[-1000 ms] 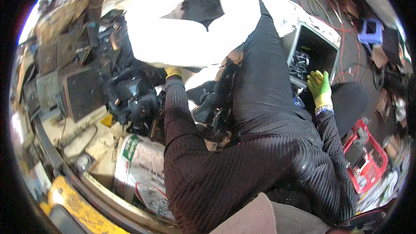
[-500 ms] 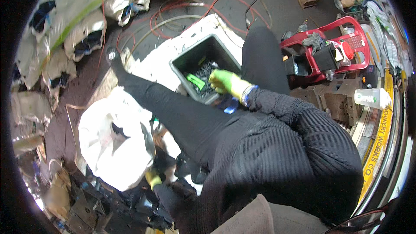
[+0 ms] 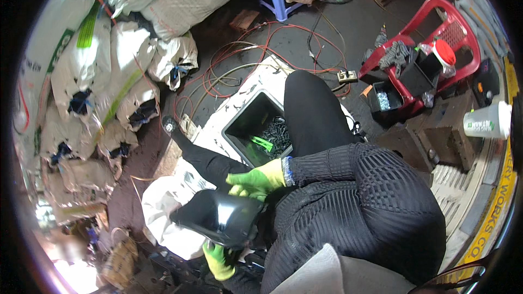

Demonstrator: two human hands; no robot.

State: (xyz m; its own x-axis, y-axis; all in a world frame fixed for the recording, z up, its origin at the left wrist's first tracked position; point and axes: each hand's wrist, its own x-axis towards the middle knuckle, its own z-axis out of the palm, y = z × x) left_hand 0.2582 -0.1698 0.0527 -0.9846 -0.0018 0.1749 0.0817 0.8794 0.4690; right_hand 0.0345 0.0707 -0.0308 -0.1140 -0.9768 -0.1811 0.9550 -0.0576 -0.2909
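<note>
A glossy black curved plastic part (image 3: 220, 218) is tilted in front of the white sack, close to my body. My left hand (image 3: 219, 262), in a yellow-green glove, grips its lower edge. My right hand (image 3: 259, 179), gloved alike, is at the part's upper edge with its fingers stretched left and apart; whether they touch it is hard to tell. Beyond my right hand, between my legs, stands a dark grey bin (image 3: 239, 147) holding many small dark pieces (image 3: 277, 137) and a bright green clip-like tool (image 3: 262, 142). The white sack (image 3: 163, 212) is partly hidden behind the part.
Stuffed white sacks (image 3: 125, 71) are piled at the left. Red and pale hoses (image 3: 223, 71) coil on the floor ahead, near a blue stool (image 3: 275, 2). At right, a red plastic chair (image 3: 457, 38) carries black boxes, beside a white cup (image 3: 485, 121) and metal blocks (image 3: 447, 125).
My right hand has moved from over the bin back toward my body. My left hand has brought the black plastic part up into view. The view has shifted.
</note>
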